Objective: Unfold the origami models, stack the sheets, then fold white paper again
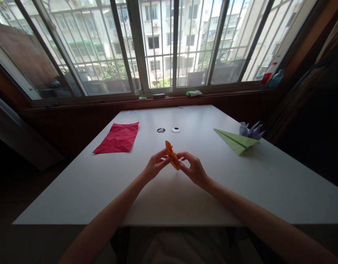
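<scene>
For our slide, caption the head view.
Both hands pinch a folded orange paper piece above a white table.

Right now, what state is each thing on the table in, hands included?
Orange paper: folded narrow, held above the table between both hands.
Left hand: fingertips pinching the orange paper.
Right hand: fingertips pinching it too.
Red sheet: creased, lying flat.
Green plane: folded, resting on the table.
Purple model: folded, behind the plane.
</scene>
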`<state>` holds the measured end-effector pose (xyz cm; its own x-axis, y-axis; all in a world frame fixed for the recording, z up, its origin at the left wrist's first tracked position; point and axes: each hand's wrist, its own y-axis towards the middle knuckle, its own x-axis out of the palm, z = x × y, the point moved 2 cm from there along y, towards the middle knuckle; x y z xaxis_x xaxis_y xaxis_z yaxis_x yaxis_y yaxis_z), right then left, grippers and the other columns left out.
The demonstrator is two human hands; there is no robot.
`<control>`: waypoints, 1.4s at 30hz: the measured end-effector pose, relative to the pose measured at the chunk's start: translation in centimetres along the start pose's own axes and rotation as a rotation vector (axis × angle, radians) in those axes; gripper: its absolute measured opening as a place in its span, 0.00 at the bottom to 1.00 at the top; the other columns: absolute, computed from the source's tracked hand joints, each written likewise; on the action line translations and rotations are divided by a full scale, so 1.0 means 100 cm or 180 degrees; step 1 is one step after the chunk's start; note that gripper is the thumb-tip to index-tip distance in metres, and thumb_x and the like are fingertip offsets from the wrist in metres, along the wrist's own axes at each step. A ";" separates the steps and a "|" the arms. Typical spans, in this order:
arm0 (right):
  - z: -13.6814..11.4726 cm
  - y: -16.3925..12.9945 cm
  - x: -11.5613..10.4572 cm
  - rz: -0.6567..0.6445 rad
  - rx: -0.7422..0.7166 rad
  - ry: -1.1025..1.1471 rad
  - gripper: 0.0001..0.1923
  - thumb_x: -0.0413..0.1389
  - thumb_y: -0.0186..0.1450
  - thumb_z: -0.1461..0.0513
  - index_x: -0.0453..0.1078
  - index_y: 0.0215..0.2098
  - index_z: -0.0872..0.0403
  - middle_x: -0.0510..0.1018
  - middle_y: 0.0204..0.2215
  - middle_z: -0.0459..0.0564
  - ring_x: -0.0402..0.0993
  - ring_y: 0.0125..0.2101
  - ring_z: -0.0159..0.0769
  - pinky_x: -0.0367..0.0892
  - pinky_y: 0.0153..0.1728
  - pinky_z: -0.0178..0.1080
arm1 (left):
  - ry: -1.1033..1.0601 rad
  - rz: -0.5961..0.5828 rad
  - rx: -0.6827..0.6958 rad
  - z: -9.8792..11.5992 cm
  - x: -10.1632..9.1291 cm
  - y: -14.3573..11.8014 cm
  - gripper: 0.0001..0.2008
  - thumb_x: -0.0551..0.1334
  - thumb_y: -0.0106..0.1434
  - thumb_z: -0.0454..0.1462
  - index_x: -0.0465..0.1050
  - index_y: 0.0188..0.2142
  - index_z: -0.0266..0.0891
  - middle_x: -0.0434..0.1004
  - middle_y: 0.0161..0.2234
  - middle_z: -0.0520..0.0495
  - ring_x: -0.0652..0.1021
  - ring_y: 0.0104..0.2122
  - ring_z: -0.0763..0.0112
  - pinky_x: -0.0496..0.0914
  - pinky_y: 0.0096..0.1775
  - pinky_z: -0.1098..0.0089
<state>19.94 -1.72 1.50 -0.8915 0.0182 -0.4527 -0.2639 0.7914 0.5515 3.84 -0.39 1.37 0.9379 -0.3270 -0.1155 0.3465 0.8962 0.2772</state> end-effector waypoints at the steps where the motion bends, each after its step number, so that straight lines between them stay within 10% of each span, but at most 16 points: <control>1: -0.001 0.000 0.000 0.0031 -0.0070 0.0017 0.07 0.52 0.60 0.61 0.69 0.36 0.52 0.76 0.33 0.50 0.71 0.34 0.37 0.67 0.36 0.41 | 0.0002 0.0004 0.0045 0.002 0.001 -0.001 0.23 0.61 0.56 0.42 0.66 0.51 0.40 0.75 0.42 0.43 0.74 0.39 0.63 0.66 0.34 0.70; 18: -0.003 -0.001 -0.002 0.0237 -0.0565 0.0105 0.08 0.53 0.56 0.67 0.67 0.35 0.53 0.74 0.32 0.49 0.71 0.30 0.33 0.69 0.31 0.39 | -0.0525 -0.0177 0.0192 -0.002 0.003 -0.003 0.22 0.60 0.58 0.41 0.66 0.52 0.39 0.73 0.46 0.41 0.73 0.46 0.58 0.67 0.46 0.61; 42: -0.004 0.001 0.000 -0.0067 -0.0533 0.0286 0.07 0.56 0.56 0.65 0.60 0.25 0.52 0.63 0.28 0.46 0.60 0.26 0.29 0.62 0.24 0.35 | 0.0722 -0.0071 0.0752 0.004 0.004 -0.007 0.15 0.57 0.61 0.38 0.65 0.48 0.39 0.72 0.45 0.41 0.74 0.41 0.67 0.70 0.39 0.68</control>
<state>19.80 -1.90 1.87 -0.9124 -0.0577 -0.4052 -0.3337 0.6781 0.6549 3.99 -1.32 1.53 0.9125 -0.2468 -0.3263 0.3854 0.7864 0.4828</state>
